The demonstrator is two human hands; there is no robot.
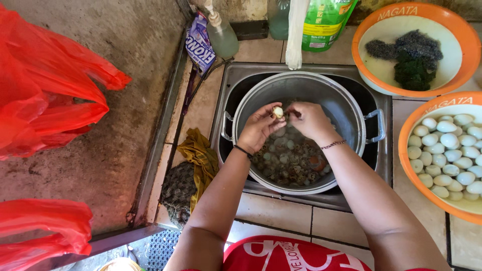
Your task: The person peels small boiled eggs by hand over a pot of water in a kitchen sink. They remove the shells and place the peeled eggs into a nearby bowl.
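Observation:
A large metal pot (351,108) sits in a sink, holding several small speckled eggs (291,163) in water. Over the pot, my left hand (258,128) and my right hand (307,118) meet around one small egg (277,112), partly peeled and pale. The left fingers pinch it; the right fingertips touch its side. At the right, an orange bowl (409,173) holds several peeled white eggs (449,155).
A second orange bowl (464,35) at the top right holds dark scouring pads. Bottles and a green pouch (324,22) stand behind the sink. A yellow rag (198,155) and a scrubber lie left of it. Red plastic bags (45,95) fill the left side.

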